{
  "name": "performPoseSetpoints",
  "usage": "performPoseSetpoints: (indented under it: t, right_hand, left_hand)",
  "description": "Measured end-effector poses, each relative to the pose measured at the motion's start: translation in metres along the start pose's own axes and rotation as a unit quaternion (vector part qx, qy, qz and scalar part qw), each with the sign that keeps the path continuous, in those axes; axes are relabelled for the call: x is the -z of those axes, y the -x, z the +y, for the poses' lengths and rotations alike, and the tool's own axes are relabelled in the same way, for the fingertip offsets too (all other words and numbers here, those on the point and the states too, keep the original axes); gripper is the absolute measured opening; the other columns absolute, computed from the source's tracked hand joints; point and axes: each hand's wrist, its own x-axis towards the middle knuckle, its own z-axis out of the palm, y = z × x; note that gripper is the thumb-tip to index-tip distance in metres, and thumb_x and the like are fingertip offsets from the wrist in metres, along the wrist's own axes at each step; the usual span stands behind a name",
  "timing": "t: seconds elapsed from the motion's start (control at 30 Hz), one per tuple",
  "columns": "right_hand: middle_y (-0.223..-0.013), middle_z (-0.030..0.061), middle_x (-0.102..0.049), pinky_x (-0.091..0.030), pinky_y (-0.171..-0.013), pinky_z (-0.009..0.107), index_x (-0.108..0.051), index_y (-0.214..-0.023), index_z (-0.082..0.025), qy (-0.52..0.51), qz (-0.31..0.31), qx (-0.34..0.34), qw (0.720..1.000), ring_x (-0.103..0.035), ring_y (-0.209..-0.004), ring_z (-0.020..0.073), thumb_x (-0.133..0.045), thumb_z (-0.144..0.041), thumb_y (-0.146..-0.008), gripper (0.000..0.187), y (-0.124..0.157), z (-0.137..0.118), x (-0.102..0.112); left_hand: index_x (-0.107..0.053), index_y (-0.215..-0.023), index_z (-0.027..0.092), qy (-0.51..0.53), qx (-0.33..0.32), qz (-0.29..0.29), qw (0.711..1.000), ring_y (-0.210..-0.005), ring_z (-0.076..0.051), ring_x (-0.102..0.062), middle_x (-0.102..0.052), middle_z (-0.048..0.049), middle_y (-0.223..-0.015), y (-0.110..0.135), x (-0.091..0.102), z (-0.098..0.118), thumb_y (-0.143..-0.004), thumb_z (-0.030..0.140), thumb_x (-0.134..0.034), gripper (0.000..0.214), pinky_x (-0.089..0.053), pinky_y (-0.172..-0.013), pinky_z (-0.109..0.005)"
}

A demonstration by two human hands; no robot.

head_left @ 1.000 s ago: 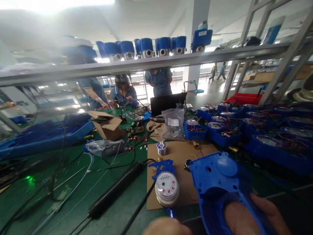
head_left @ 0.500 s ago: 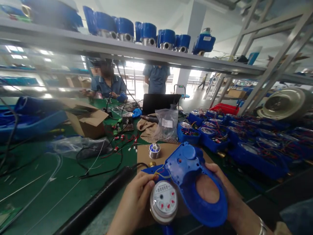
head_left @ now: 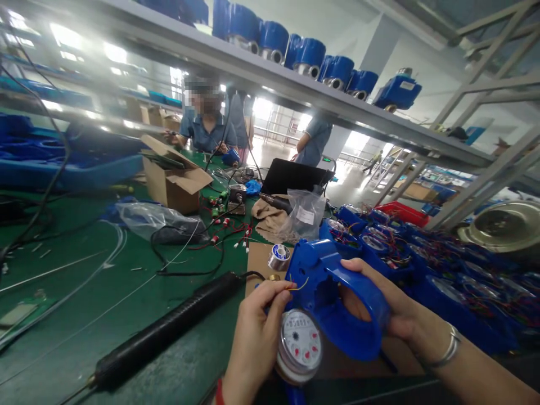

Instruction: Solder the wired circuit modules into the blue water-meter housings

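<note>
My left hand (head_left: 259,323) pinches thin yellow wires (head_left: 302,284) between thumb and forefinger, their loose ends pointing right. My right hand (head_left: 386,298) is wrapped around the ring part of a blue plastic housing (head_left: 324,259), which is tilted up beside the wires. Just below and right of my left fingers sits a round water meter (head_left: 300,340) with a white dial and red pointers. Behind the hands, a solder spool (head_left: 279,257) stands on a piece of cardboard (head_left: 258,256). A brass fitting (head_left: 274,278) shows between the spool and my left fingers.
A long black soldering iron (head_left: 169,329) lies across the green table at left. Several blue meter assemblies (head_left: 447,292) with wires crowd the right. Behind are an open carton (head_left: 179,188), a plastic bag (head_left: 307,216) and a person (head_left: 208,132). Overhead runs a shelf (head_left: 253,73) with blue meters.
The blue housing has turned in my right hand, showing more of its side and ring wall. The wire ends now stand free of it. The whole view has shifted and tilted.
</note>
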Motion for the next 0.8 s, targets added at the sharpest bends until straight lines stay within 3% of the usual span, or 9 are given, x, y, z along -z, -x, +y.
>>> performPoseSetpoints:
  t: [0.17,0.27,0.47,0.63,0.8]
  right_hand:
    - [-0.095,0.0165,-0.077,-0.051,-0.096,0.041,-0.066,-0.113,-0.003,0.008,-0.013,-0.044,0.999,-0.074,-0.09,0.0246,-0.04,-0.045,-0.101,0.05,-0.009,-0.008,-0.032]
    - [-0.096,0.0162,-0.077,-0.053,-0.093,0.041,-0.065,-0.116,-0.005,0.018,-0.032,-0.069,0.997,-0.075,-0.089,0.0242,-0.032,-0.05,-0.103,0.057,-0.015,-0.009,-0.046]
    - [-0.094,0.0155,-0.077,-0.056,-0.087,0.042,-0.065,-0.112,-0.006,0.035,-0.012,-0.114,0.993,-0.075,-0.084,0.0248,-0.035,-0.056,-0.1,0.059,-0.023,-0.015,-0.052]
    - [-0.088,0.0148,-0.078,-0.059,-0.082,0.045,-0.066,-0.11,-0.005,0.065,0.016,-0.135,0.989,-0.075,-0.079,0.0251,-0.024,-0.058,-0.102,0.068,-0.023,-0.02,-0.055]
    - [-0.091,0.0153,-0.077,-0.058,-0.084,0.049,-0.064,-0.113,-0.006,0.098,0.023,-0.14,0.985,-0.074,-0.086,0.0284,-0.032,-0.058,-0.101,0.062,-0.023,-0.022,-0.058]
  left_hand:
    - [-0.066,-0.094,0.024,0.02,-0.018,0.062,0.998,-0.082,-0.016,-0.064,-0.069,-0.0002,-0.088,-0.002,-0.007,-0.001,-0.09,0.038,-0.059,0.016,-0.05,-0.074,-0.024]
    - [-0.068,-0.093,0.023,-0.007,-0.046,0.085,0.995,-0.085,-0.017,-0.064,-0.069,-0.002,-0.09,-0.002,-0.008,0.002,-0.091,0.035,-0.057,0.015,-0.049,-0.076,-0.026]
    - [-0.07,-0.093,0.025,-0.08,-0.11,0.104,0.985,-0.086,-0.017,-0.062,-0.069,-0.0014,-0.091,-0.003,-0.008,0.014,-0.092,0.023,-0.057,0.013,-0.045,-0.076,-0.028]
    - [-0.07,-0.092,0.023,-0.11,-0.16,0.125,0.973,-0.089,-0.017,-0.061,-0.069,-0.0013,-0.09,-0.003,-0.01,0.018,-0.09,0.012,-0.058,0.017,-0.045,-0.08,-0.029]
    - [-0.067,-0.092,0.022,-0.151,-0.202,0.131,0.959,-0.088,-0.016,-0.059,-0.068,-0.0001,-0.09,-0.002,-0.008,0.018,-0.091,0.011,-0.055,0.015,-0.045,-0.079,-0.027]
